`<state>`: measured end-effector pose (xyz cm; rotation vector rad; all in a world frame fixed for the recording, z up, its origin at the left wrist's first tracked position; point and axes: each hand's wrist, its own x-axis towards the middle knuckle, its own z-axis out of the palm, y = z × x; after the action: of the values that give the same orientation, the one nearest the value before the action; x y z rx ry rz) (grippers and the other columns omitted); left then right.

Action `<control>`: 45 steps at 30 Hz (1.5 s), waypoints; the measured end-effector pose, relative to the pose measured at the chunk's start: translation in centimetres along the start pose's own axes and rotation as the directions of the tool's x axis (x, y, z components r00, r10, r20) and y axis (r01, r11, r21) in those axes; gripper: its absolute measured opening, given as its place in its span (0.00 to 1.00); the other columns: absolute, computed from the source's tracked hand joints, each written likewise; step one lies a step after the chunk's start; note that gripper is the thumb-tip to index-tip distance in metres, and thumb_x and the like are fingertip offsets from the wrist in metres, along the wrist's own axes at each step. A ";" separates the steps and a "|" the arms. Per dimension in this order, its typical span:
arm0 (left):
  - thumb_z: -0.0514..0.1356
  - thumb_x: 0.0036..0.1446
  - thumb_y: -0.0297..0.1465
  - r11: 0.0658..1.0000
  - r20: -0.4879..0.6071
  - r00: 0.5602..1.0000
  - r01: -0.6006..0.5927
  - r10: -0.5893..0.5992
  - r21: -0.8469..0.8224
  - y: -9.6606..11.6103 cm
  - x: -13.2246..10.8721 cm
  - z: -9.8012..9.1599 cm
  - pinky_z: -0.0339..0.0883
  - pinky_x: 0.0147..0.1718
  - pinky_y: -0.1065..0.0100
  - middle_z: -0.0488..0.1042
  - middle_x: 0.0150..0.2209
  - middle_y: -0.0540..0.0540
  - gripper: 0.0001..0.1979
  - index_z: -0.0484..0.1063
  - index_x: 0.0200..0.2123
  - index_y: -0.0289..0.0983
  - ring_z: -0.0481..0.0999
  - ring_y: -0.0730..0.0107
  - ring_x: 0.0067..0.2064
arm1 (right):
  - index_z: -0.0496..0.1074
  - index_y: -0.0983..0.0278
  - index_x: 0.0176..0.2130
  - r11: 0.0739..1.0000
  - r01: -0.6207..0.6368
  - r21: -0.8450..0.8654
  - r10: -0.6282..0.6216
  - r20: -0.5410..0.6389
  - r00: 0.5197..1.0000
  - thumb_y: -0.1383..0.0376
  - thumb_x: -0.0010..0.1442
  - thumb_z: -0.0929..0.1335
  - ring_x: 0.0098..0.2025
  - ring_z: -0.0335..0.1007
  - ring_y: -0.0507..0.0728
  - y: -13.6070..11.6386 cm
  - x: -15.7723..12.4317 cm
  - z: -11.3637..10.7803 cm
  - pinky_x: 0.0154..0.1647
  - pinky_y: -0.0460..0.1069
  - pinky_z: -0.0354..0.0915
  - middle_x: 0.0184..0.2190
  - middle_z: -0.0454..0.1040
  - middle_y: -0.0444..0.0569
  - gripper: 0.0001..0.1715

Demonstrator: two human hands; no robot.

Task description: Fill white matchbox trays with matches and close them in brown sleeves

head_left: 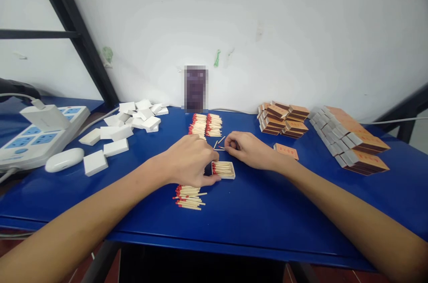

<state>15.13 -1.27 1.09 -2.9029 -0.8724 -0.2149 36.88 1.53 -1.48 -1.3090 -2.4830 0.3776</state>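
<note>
My left hand (192, 158) has its thumb and fingers around the left end of a white inner matchbox tray (233, 171). Matches (222, 168) fill the tray, their red heads to the left. Just beyond it, my right hand (245, 149) is closed with its fingertips together by a few loose matches (219, 142) on the table. Whatever those fingertips pinch is too small to make out. Nearest me, a loose pile of matches (189, 196) lies below my left hand. Two stacked rows of matches (214, 125) lie behind it, one partly hidden.
White trays (122, 132) are heaped at the back left. Stacked orange matchbox sleeves (296, 120) and longer rows of matchboxes (357, 140) stand right. One flat orange sleeve (287, 151) lies near my right wrist. A power strip (43, 140) and white oval case (64, 160) sit left.
</note>
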 end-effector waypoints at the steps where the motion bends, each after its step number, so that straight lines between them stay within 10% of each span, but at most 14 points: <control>1: 0.61 0.52 0.44 1.000 -0.003 1.000 -0.001 0.001 0.001 0.0 0.0 0.0 0.59 0.30 0.64 0.75 0.24 0.47 0.15 0.77 0.31 0.38 0.74 0.64 0.28 | 0.69 0.64 0.31 1.000 0.002 -0.010 -0.002 0.005 1.000 0.68 0.60 0.63 0.29 0.62 0.52 0.1 0.0 -0.1 0.31 0.47 0.56 0.28 0.69 0.45 0.06; 16: 0.60 0.53 0.43 1.000 0.015 1.000 0.004 -0.004 -0.002 0.1 0.0 -0.3 0.61 0.32 0.63 0.75 0.25 0.47 0.15 0.77 0.30 0.37 0.74 0.64 0.28 | 0.68 0.64 0.36 0.994 0.084 -0.063 -0.090 -0.105 0.990 0.66 0.64 0.61 0.35 0.65 0.54 0.0 0.8 0.5 0.35 0.49 0.59 0.35 0.72 0.49 0.07; 27: 0.60 0.54 0.44 1.000 0.007 1.000 -0.015 0.015 -0.015 -0.1 -0.1 0.0 0.62 0.33 0.62 0.75 0.24 0.47 0.16 0.77 0.32 0.38 0.74 0.63 0.29 | 0.73 0.63 0.48 0.930 0.354 -0.099 -0.347 0.084 0.934 0.69 0.65 0.60 0.38 0.68 0.55 0.5 1.4 -1.9 0.38 0.50 0.62 0.38 0.74 0.50 0.16; 45: 0.60 0.54 0.45 0.999 -0.016 0.999 -0.032 0.032 0.011 -0.3 -0.2 0.1 0.59 0.30 0.65 0.73 0.22 0.48 0.17 0.73 0.26 0.37 0.73 0.64 0.28 | 0.77 0.60 0.39 0.879 0.428 -0.213 -0.378 0.236 0.895 0.70 0.61 0.65 0.36 0.69 0.55 -0.4 4.5 -2.0 0.33 0.48 0.57 0.35 0.77 0.48 0.11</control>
<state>14.83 -1.15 0.94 -2.8991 -0.8219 -0.2296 34.96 5.21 1.18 -0.8218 -2.9591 0.0759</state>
